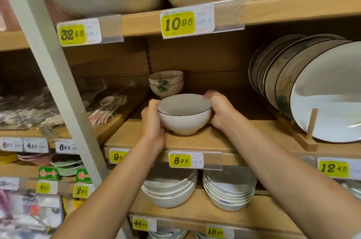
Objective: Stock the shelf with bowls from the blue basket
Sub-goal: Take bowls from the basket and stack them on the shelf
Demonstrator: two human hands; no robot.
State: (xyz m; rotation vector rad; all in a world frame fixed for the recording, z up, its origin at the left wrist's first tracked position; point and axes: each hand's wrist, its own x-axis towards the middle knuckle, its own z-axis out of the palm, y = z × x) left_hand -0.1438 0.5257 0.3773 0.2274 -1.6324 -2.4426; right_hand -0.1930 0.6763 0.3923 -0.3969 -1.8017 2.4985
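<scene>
Both hands (154,121) (218,110) clamp white bowl (184,115) on shelf (195,141); slide far, just right of patterned bowl stack (166,84), release gently.

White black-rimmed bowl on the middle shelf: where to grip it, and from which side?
At the rim of the bowl, from opposite sides, as the left hand and right hand do: it is upright, and its flaring wall tapers to a narrow foot.

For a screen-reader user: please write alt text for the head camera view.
A left hand and a right hand grip a white bowl with a dark rim by its sides, at the front of a wooden shelf. Behind it sit two stacked bowls with green motifs; plates stand on edge in a rack at right.
</scene>
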